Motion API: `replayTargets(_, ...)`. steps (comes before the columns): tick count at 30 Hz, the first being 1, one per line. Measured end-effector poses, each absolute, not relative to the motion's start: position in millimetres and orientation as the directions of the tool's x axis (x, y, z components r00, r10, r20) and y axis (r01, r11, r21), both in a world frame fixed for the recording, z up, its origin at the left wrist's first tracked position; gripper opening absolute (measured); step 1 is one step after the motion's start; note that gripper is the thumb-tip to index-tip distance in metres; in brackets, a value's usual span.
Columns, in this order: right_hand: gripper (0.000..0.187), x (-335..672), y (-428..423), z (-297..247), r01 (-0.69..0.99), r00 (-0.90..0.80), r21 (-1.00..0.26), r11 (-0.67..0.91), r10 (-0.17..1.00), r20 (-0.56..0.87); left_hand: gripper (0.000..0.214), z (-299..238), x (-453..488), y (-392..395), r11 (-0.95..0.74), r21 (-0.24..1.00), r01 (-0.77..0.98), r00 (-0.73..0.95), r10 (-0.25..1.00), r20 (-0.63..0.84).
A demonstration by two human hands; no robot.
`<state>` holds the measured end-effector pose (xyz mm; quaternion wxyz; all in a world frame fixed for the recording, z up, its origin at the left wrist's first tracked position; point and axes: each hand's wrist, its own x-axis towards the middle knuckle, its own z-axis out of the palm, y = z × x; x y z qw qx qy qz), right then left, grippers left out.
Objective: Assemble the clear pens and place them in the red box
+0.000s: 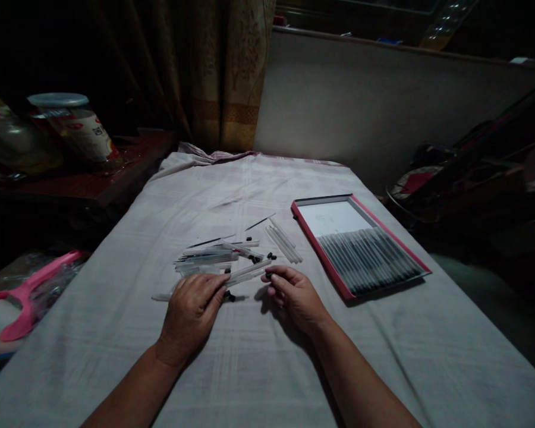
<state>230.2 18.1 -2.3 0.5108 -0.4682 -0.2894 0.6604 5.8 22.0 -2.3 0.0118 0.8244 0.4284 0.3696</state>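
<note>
My left hand (pixel 194 309) is closed at the near edge of a loose pile of pen parts. Between its thumb and forefinger sits the end of a clear pen barrel (pixel 247 278) that points right. My right hand (pixel 296 297) pinches a small black pen cap (pixel 268 275) close to the barrel's far end. Around them lie clear barrels and thin dark refills (pixel 205 242), with several black caps (pixel 254 259) scattered among them. A few more clear barrels (pixel 285 241) lie side by side just beyond my right hand.
An open red-edged box (pixel 323 258) holding a row of pens (pixel 370 261) lies at the right on the cloth-covered table (pixel 249 368). Lidded jars (pixel 78 128) stand on a dark red side table. A pink-handled item (pixel 27 294) is beside the table's left edge.
</note>
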Motion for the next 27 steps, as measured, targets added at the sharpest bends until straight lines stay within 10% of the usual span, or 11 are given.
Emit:
replayTargets(11, 0.030, 236.7, 21.7, 0.5, -0.571, -0.154, -0.741, -0.352, 0.933, -0.324, 0.021, -1.6, 11.4, 16.7, -0.662, 0.383, 0.645, 0.384, 0.713, 0.586)
replayTargets(27, 0.020, 226.9, 14.0, -2.6, -0.179, -0.060, -0.975, -0.135, 0.990, -0.126, 0.021, -2.6, 11.4, 18.2, -0.667, 0.325, 0.670, 0.428, 0.705, 0.565)
